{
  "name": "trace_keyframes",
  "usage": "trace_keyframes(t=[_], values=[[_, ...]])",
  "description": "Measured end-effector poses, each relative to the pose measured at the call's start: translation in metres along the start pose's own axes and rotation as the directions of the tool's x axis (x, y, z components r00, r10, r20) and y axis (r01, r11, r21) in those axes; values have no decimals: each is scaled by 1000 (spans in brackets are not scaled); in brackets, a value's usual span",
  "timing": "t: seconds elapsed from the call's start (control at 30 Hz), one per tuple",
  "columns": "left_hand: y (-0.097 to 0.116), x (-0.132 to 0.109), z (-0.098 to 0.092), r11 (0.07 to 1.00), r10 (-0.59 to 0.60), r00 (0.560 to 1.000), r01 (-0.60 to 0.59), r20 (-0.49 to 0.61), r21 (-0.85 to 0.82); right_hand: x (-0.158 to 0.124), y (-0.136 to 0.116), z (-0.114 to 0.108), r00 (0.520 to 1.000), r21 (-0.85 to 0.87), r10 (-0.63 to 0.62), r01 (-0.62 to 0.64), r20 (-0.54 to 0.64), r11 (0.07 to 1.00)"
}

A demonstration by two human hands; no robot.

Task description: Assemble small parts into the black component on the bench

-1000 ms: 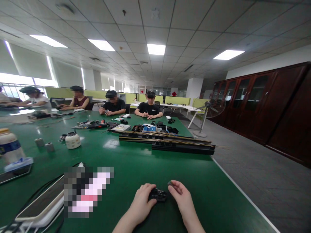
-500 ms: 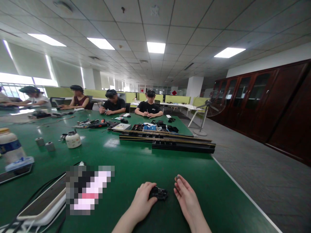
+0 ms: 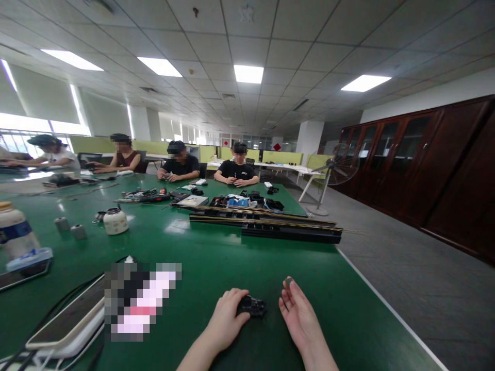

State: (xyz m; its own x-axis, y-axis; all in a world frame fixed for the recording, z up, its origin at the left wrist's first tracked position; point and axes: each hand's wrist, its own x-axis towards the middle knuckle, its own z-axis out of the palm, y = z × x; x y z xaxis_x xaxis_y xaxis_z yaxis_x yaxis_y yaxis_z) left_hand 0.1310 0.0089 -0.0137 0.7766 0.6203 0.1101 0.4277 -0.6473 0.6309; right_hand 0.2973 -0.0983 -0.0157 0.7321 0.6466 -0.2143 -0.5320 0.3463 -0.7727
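My left hand (image 3: 229,315) is closed around the left end of a small black part (image 3: 253,307) with fine mechanical detail on top, which rests on the green table. To the right of it, my right hand (image 3: 297,309) is raised with the palm turned partly up. Between its thumb and index fingertip it pinches a tiny grey piece (image 3: 288,281), too small to name. A gap of table separates the right hand from the black part.
Long black rails (image 3: 290,234) with thin brass-coloured rods lie ahead across the green table (image 3: 216,263). A phone (image 3: 69,314) with cables, a white jar (image 3: 115,221), a bottle (image 3: 15,232) and grey cylinders (image 3: 78,232) stand left. Several people sit beyond.
My right hand has shifted slightly right and turned its palm further up, so the tiny grey piece shows more clearly. My left hand keeps its hold on the black part.
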Motion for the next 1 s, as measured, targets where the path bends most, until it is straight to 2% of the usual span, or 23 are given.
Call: trace_keyframes(t=[0.13,0.3,0.43,0.73,1.0], values=[[0,1,-1,1000,-1,1000,1,6,0,0,-1,1,1000,-5,7,-7,-9,1000],[-1,1,0,1000,-3,1000,3,0,1,-1,-2,2,997,81,72,-71,-5,994],[-2,1,1,1000,10,1000,-11,-14,-16,-1,-3,2,997,103,77,-76,-9,992],[1,-1,-2,1000,6,1000,-6,1,-4,-3,-3,3,998,39,57,-58,21,998],[-2,2,2,1000,9,1000,-10,-14,-16,-11,-2,13,997,33,65,-67,42,997]])
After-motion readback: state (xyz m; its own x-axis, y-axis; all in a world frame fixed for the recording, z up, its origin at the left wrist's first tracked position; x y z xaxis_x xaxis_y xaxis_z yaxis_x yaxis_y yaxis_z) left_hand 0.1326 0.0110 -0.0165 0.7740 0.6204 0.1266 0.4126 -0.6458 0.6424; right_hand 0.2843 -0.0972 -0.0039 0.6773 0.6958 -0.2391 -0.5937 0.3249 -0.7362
